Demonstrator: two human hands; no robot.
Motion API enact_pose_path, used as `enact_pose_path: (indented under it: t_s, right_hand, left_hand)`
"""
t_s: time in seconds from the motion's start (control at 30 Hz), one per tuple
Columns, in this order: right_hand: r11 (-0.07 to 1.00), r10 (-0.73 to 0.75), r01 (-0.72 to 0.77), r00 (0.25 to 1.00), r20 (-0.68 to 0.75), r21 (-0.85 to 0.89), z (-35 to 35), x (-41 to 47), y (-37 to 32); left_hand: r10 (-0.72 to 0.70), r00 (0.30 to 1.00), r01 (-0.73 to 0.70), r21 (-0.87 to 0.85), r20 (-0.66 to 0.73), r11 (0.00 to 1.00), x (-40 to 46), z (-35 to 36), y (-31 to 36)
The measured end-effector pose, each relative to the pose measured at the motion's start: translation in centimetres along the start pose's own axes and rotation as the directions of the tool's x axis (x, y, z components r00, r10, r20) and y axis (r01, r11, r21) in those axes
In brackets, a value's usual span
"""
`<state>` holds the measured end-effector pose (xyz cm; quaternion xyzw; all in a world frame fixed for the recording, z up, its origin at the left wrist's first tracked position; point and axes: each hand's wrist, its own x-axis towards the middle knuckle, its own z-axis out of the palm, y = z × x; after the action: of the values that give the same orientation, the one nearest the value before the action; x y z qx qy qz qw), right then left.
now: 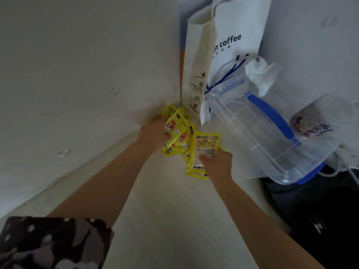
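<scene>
Several yellow snack packets [179, 133] lie in a loose pile on a pale surface [174, 210], in the corner by a white wall. My left hand [154, 132] reaches into the pile's left side and grips packets with a cartoon print. My right hand [218, 164] holds a yellow packet [206, 148] with its printed back facing up, thumb on top and fingers under its right edge. More packets lie beneath that one.
A white paper bag [231, 45] printed "coffee" leans in the corner behind the pile. A clear plastic box with blue clips [268, 136] stands to the right, with crumpled white tissue [260, 72] above it and a clear cup [314, 121] beside it. Dark items sit at lower right.
</scene>
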<state>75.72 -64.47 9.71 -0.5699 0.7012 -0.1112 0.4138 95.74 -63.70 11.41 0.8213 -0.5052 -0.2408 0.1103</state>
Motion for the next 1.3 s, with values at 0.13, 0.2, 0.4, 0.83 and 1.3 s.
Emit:
enact_pose_path:
  t_s: [0.13,0.2,0.4,0.83,1.3]
  right_hand:
    - [0.996,0.027,-0.024,0.999,0.034,-0.088,-0.2,0.1,0.3]
    - [0.994,0.028,-0.025,0.999,0.03,-0.111,-0.2,0.0,0.4]
    - [0.999,0.034,-0.035,0.998,0.043,0.022,0.2,-1.3,1.1]
    - [0.949,0.042,-0.064,0.996,0.077,0.309,-2.3,-5.4,3.7]
    - [0.847,0.001,-0.085,0.987,0.158,0.524,-5.3,-17.3,10.3]
  left_hand:
    - [-0.024,0.999,0.025,0.042,-0.043,0.999,-1.2,0.6,-0.3]
    - [-0.009,0.994,0.021,0.108,-0.11,0.994,-2.1,1.0,-0.5]
    - [-0.055,0.983,0.058,0.011,-0.173,0.998,-5.2,2.1,-1.3]
    - [-0.398,0.917,0.307,-0.561,-0.043,0.769,-14.0,3.7,-2.5]
    - [-0.456,0.877,0.317,-0.897,0.153,0.308,-28.5,4.3,-1.4]
